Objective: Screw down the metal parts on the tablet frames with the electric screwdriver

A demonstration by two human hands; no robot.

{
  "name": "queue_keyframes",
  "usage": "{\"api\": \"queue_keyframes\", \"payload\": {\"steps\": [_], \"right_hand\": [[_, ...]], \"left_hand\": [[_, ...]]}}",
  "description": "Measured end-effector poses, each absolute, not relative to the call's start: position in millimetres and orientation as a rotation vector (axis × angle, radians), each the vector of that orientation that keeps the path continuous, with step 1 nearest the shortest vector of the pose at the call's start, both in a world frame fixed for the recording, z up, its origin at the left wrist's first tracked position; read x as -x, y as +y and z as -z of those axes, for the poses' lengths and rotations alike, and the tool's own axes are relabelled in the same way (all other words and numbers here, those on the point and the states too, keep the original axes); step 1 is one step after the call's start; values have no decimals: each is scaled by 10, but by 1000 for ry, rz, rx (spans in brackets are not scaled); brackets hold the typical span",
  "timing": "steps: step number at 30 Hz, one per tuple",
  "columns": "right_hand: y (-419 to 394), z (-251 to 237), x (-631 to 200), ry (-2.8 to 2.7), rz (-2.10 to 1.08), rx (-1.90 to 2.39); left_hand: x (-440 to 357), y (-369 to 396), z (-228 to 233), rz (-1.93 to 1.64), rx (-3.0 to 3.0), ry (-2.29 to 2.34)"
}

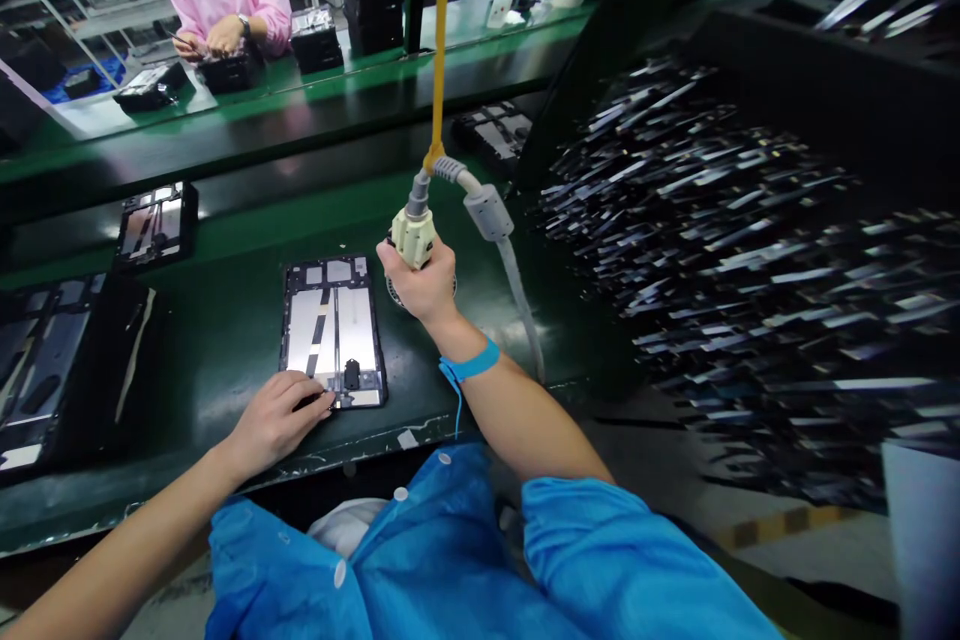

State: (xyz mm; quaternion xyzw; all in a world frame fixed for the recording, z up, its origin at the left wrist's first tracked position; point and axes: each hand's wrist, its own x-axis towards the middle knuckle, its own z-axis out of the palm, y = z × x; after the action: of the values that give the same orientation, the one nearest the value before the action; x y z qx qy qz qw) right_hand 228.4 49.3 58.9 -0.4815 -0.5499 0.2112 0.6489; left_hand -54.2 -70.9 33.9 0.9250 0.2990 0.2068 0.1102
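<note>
Head view: the silver, black-framed rectangular panel (356,315) lies lengthwise away from me on green tabletop (232,320), near edge touching my left hand (276,420) (whether pinching, I cannot tell), right hand (429,285) farther, gripping a cream plastic tool (414,235).

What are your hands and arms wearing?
Both hands are bare, with no gloves: the left hand has nothing around its wrist, while the right hand has a bright blue wristband with a thin tail dangling. On the right arm, a loose, wrinkly blue sleeve ends near the elbow.
</note>
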Motion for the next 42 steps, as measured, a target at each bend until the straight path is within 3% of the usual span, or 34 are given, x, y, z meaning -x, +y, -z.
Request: {"api": "queue_keyframes", "payload": {"steps": [10,15,22,42], "right_hand": [[503,-580,-2300,-1207,-485,1078],[523,-575,-2374,-1197,-473,1063],[611,-583,-2533,-1084,-429,1072],[591,-537,-2456,-1070,-506,1162]], "left_hand": [[541,-770,-367,-593,-2624,895],[467,-836,-242,-685,-2553,1161],[126,-423,-99,-852,-2381,1262],[32,-260,-83,-877,-2588,1327]]}}
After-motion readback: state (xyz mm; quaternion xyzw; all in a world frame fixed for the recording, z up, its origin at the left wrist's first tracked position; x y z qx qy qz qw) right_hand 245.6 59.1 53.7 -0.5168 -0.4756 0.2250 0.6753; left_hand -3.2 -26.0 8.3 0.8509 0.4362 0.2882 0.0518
